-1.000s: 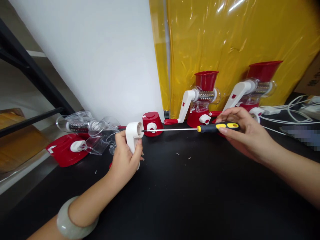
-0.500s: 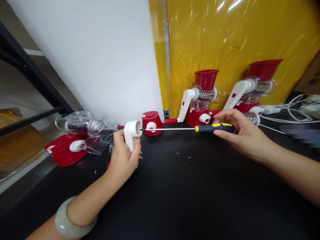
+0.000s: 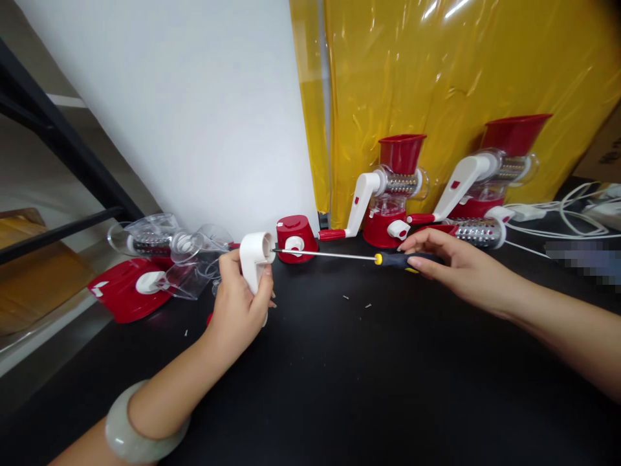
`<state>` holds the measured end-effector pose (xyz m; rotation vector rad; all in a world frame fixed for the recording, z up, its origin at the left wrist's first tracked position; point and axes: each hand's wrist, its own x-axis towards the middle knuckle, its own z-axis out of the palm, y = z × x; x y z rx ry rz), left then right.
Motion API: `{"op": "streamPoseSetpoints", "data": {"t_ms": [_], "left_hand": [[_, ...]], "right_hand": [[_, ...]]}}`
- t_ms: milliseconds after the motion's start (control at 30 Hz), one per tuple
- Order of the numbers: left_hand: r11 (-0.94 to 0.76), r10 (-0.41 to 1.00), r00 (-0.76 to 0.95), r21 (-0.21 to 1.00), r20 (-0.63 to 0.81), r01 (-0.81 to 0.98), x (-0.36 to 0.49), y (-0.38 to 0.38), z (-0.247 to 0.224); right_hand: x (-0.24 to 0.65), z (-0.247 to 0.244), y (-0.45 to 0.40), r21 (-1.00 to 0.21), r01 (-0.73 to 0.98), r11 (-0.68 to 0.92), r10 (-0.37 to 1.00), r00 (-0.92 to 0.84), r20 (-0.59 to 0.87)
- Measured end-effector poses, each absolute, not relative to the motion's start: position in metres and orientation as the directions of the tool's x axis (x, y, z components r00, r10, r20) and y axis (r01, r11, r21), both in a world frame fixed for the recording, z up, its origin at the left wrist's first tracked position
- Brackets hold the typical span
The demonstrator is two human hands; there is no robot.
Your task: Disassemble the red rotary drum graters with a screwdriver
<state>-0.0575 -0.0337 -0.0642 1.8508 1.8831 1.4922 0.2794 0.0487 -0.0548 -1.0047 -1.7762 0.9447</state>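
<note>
My left hand is closed round a white plastic crank handle, its round hollow end facing right. A screwdriver with a dark blue and yellow grip lies between the thumb and fingers of my right hand. Its long shaft points left, and the tip is at the opening of the white end. Small screws lie on the black table below the shaft. Just behind the tip sits a red base with a white knob.
Two red and white rotary graters, one nearer and one farther right, stand at the back. A metal grater drum lies behind my right hand. At left are a red base and clear plastic parts. White cables run at right.
My right hand and the screwdriver's grip have moved slightly left and down, and the grip has turned. My left hand has barely moved.
</note>
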Motion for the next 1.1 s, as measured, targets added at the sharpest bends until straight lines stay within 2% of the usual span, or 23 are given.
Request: {"op": "streamPoseSetpoints", "data": {"t_ms": [67, 167, 267, 367, 433, 500, 633, 767, 867, 967, 1100], "left_hand": [[-0.226, 0.806, -0.261, 0.684, 0.531, 0.694, -0.0572, -0.0329, -0.0634], [-0.236, 0.798, -0.259, 0.679, 0.543, 0.695, -0.0563, -0.0326, -0.0627], [-0.241, 0.796, -0.238, 0.652, 0.556, 0.719, -0.0565, -0.0331, -0.0638], [-0.239, 0.795, -0.229, 0.636, 0.562, 0.734, -0.0581, -0.0337, -0.0660], [-0.235, 0.792, -0.236, 0.637, 0.563, 0.734, -0.0591, -0.0340, -0.0667], [-0.230, 0.787, -0.243, 0.635, 0.567, 0.737, -0.0598, -0.0340, -0.0662], [-0.211, 0.787, -0.231, 0.602, 0.572, 0.770, -0.0611, -0.0329, -0.0640], [-0.204, 0.790, -0.220, 0.584, 0.572, 0.786, -0.0622, -0.0317, -0.0637], [-0.213, 0.798, -0.206, 0.585, 0.566, 0.783, -0.0607, -0.0319, -0.0643], [-0.222, 0.798, -0.197, 0.582, 0.569, 0.783, -0.0583, -0.0335, -0.0649], [-0.228, 0.791, -0.185, 0.562, 0.583, 0.795, -0.0572, -0.0361, -0.0658]], "right_hand": [[0.2802, -0.0552, 0.0507, -0.837, 0.236, 0.493, 0.861, -0.270, 0.431], [0.2792, -0.0542, 0.0501, -0.858, 0.162, 0.487, 0.870, -0.177, 0.460], [0.2764, -0.0519, 0.0468, -0.909, 0.058, 0.413, 0.907, -0.120, 0.404], [0.2745, -0.0511, 0.0446, -0.949, -0.020, 0.314, 0.937, -0.152, 0.314], [0.2747, -0.0516, 0.0439, -0.972, 0.005, 0.234, 0.946, -0.233, 0.227], [0.2760, -0.0518, 0.0431, -0.968, 0.105, 0.226, 0.937, -0.295, 0.187], [0.2793, -0.0493, 0.0420, -0.858, 0.257, 0.446, 0.888, -0.246, 0.388], [0.2823, -0.0481, 0.0447, -0.780, 0.261, 0.568, 0.822, -0.221, 0.525], [0.2835, -0.0491, 0.0466, -0.782, 0.191, 0.593, 0.805, -0.172, 0.568], [0.2809, -0.0485, 0.0460, -0.875, -0.030, 0.483, 0.871, -0.088, 0.484], [0.2739, -0.0485, 0.0470, -0.949, -0.252, 0.191, 0.969, -0.109, 0.224]]}}
